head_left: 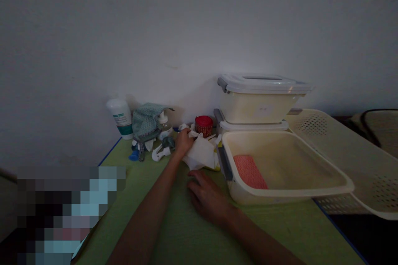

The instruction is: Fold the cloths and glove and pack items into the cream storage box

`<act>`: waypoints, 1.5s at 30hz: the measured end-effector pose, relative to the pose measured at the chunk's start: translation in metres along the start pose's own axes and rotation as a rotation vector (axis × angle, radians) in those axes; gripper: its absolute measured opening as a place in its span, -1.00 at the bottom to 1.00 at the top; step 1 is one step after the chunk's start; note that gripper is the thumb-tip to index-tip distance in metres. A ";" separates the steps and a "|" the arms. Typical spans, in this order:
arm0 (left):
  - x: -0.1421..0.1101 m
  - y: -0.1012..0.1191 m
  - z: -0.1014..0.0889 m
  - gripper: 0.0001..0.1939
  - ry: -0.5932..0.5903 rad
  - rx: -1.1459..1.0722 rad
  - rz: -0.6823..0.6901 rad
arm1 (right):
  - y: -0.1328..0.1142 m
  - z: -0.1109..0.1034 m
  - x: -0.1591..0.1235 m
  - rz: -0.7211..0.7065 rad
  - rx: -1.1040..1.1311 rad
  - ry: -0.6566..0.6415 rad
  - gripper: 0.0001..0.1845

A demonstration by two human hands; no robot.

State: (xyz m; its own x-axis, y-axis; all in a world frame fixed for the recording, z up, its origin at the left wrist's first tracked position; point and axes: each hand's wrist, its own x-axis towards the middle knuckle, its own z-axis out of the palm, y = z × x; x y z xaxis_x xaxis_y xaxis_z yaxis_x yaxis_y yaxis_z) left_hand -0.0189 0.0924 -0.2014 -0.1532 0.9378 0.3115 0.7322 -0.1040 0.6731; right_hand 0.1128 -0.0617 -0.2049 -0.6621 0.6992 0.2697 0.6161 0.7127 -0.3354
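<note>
My left hand (184, 143) reaches to the back of the table, its fingers closed at the edge of a crumpled white plastic bag (201, 152). What lies under its fingertips is partly hidden. Nearer to me, my right hand (207, 194) hovers low over the green tabletop, fingers loosely bent and apart, with nothing in them. Just right of it stands an open cream plastic bin (292, 192) with a pink woven cloth (250, 172) inside. Behind the bag sits a small red-lidded woven basket (204, 126).
At the back left are a white bottle (120, 118), a grey-green mesh bag (148, 120), a pump bottle (163, 122) and a white plastic piece (161, 153). A lidded bin (258, 105) is stacked behind the open one. A perforated laundry basket (351, 149) lies right. The wall (174, 29) closes off the back.
</note>
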 end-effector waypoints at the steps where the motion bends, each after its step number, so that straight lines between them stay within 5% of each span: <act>1: 0.002 0.001 -0.003 -0.81 0.029 -0.038 0.017 | 0.000 0.000 0.000 -0.002 -0.002 -0.001 -0.84; 9: 0.021 0.017 -0.052 -0.92 0.409 -0.226 0.062 | 0.001 -0.001 0.000 -0.014 -0.004 0.004 -0.84; 13: 0.017 0.024 -0.061 -0.86 0.486 -0.163 0.068 | 0.000 -0.002 -0.001 -0.016 0.001 -0.007 -0.84; 24: -0.010 0.009 -0.031 -0.76 0.029 0.246 0.059 | -0.001 -0.002 0.000 0.000 -0.013 -0.011 -0.84; 29: 0.006 0.040 -0.036 -0.46 0.035 0.212 0.225 | 0.000 -0.002 0.000 -0.007 -0.040 -0.033 -0.85; 34: 0.028 0.075 -0.021 -0.53 0.046 0.209 0.325 | 0.000 -0.001 0.001 -0.031 -0.075 -0.023 -0.85; 39: 0.030 0.072 0.002 -0.58 -0.190 0.303 0.399 | 0.001 0.000 0.001 -0.038 -0.078 -0.029 -0.86; 45: 0.032 0.071 0.006 -0.53 -0.274 0.402 0.287 | 0.001 0.000 0.001 -0.035 -0.062 -0.029 -0.83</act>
State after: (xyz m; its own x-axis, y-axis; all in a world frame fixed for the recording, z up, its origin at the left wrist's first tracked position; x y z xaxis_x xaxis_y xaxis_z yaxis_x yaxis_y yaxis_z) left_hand 0.0325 0.1168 -0.1475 0.2280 0.9477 0.2232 0.9225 -0.2836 0.2619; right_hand 0.1135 -0.0603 -0.2049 -0.6955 0.6723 0.2538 0.6169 0.7397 -0.2689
